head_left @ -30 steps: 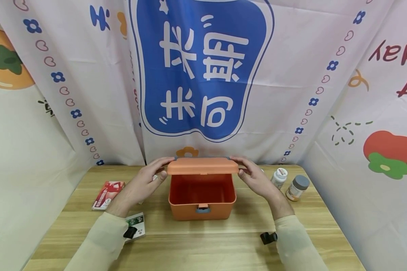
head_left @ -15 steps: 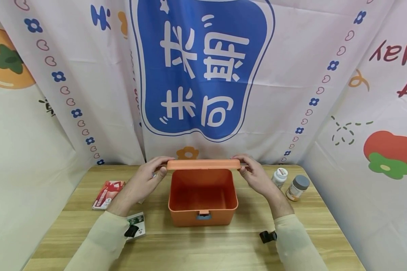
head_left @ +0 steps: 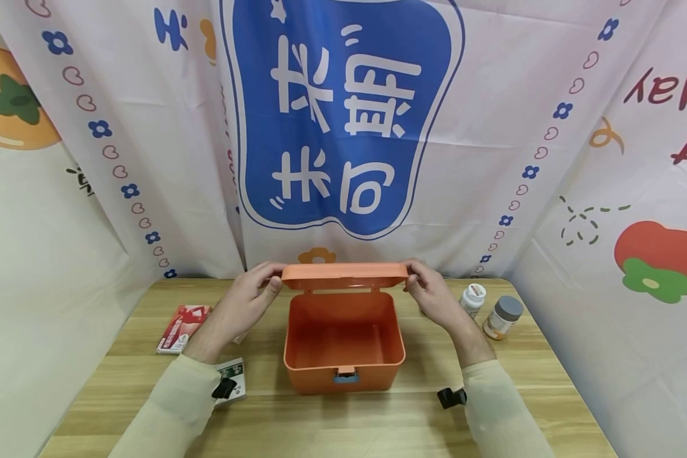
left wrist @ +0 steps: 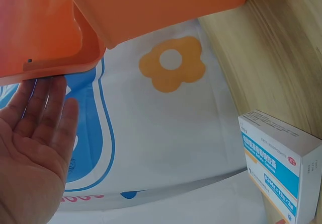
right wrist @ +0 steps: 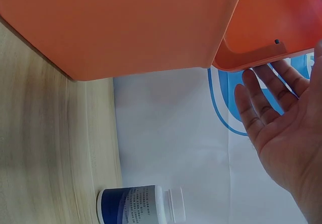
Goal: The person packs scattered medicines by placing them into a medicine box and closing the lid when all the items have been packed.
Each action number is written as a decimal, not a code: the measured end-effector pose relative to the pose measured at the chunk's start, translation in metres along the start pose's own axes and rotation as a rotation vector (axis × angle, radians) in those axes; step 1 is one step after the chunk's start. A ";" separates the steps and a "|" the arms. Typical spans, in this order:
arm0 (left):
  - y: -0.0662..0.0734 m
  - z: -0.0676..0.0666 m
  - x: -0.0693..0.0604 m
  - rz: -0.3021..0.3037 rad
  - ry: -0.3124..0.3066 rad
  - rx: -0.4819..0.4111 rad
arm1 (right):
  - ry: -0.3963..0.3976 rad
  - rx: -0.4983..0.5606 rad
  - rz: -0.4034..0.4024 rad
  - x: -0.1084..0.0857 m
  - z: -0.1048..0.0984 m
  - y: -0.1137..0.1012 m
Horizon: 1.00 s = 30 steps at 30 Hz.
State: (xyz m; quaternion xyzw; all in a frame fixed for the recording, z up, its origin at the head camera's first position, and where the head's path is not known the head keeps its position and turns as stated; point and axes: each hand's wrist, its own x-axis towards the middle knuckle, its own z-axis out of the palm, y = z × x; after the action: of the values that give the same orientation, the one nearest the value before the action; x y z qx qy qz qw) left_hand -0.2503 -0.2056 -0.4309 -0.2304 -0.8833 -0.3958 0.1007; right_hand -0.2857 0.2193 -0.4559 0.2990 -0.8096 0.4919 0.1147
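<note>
Orange box [head_left: 312, 380]; hands [head_left: 243, 305] [head_left: 433, 296] at lid [head_left: 345, 272]

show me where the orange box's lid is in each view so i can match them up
Head: the lid sits just below the picture's centre, raised over the box.
Left wrist: the lid fills the upper left corner, cut off by the frame.
Right wrist: the lid is in the upper right corner, also cut off.
Shared landmark: the blue print behind the box, partly visible in both wrist views.

Pale cream sleeves [head_left: 168, 407], black wrist devices [head_left: 451, 398], bare hands [head_left: 242, 308].
</note>
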 end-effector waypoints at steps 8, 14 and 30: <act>0.002 0.000 0.001 0.001 0.020 -0.005 | 0.022 -0.025 -0.015 0.000 0.000 -0.001; 0.001 0.003 0.003 -0.001 0.043 -0.016 | 0.040 -0.010 0.013 0.001 0.002 0.002; 0.001 0.022 0.005 -0.144 0.187 -0.254 | 0.111 0.203 0.169 -0.003 0.018 0.007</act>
State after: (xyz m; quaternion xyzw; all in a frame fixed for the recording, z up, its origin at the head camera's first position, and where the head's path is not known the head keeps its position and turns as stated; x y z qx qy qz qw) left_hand -0.2538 -0.1871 -0.4433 -0.1394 -0.8272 -0.5300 0.1241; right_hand -0.2853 0.2068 -0.4711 0.2122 -0.7705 0.5948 0.0866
